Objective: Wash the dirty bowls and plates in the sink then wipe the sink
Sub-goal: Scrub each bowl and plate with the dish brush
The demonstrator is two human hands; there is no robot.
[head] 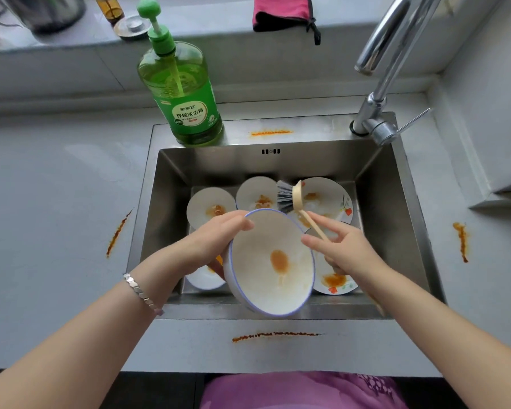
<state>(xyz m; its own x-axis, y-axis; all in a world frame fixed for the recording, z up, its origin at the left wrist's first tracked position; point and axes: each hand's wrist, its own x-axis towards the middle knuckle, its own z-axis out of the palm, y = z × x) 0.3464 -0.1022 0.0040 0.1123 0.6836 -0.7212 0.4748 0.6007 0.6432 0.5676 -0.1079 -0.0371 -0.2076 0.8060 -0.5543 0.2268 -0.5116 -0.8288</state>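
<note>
My left hand [210,243] grips the rim of a white bowl with a blue edge [257,278], tilted toward me over the steel sink [396,231]; an orange stain sits in its middle. My right hand [340,246] pinches the thin handle of a dish brush [291,196], whose grey bristles point left just above the bowl. Several stained white dishes lie in the sink: a small plate [207,205], another [254,193], a flowered plate [331,199] at the back right and one [337,281] under my right hand.
A green dish soap bottle [183,93] stands on the sink's back rim. The chrome tap [378,113] rises at the back right. Orange smears mark the counter at left [118,234], right [462,240], front [275,335] and back rim [270,132]. A pink cloth [281,11] lies on the ledge.
</note>
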